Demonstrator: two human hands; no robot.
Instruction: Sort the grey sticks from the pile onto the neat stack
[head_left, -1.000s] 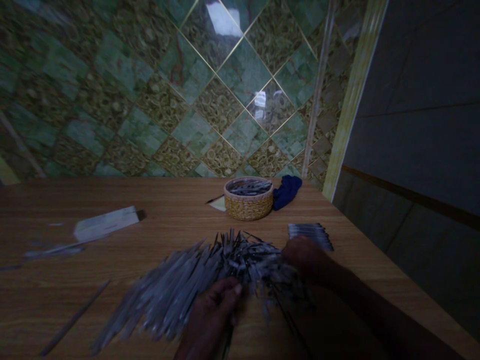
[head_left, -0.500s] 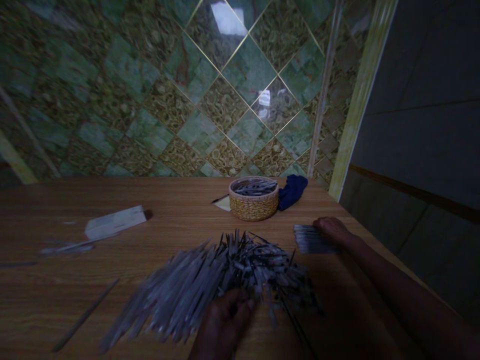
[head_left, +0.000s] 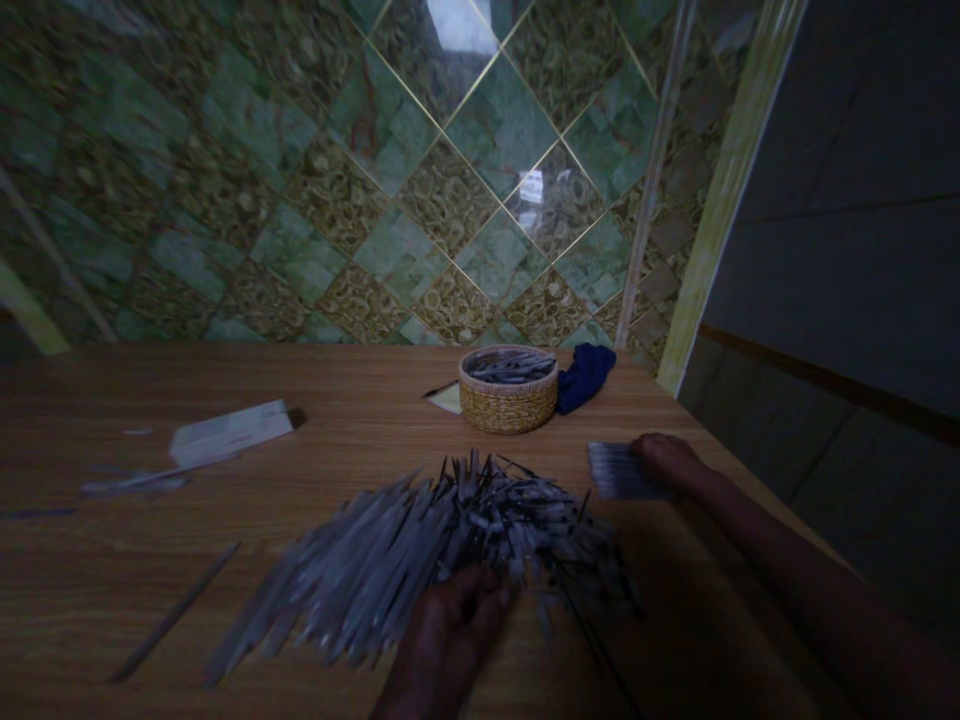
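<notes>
A wide heap of slim, pen-like sticks (head_left: 360, 570), pale and clear with dark ends, lies on the wooden table. At the heap's near edge is my left hand (head_left: 454, 625), its fingers curled with thumb and fingertips together; whatever may be in them is too dark to make out. To the right, several similar sticks lie side by side in a neat row (head_left: 619, 470). My right hand (head_left: 664, 460) is closed over the right end of this row, hiding that part. Beyond the heap, a round woven basket (head_left: 510, 405) holds more of the sticks.
Beside the basket are a dark blue cloth (head_left: 587, 377) and a pale paper (head_left: 448, 398) with a thin dark stick. A long white box (head_left: 231, 432) and thin strips (head_left: 135, 483) lie on the left. One loose stick (head_left: 176, 612) lies nearer. A tiled wall (head_left: 405, 200) stands behind the table.
The view has shifted slightly. Both hands keep nearly the same places, my right on the row and my left at the heap's near edge.
</notes>
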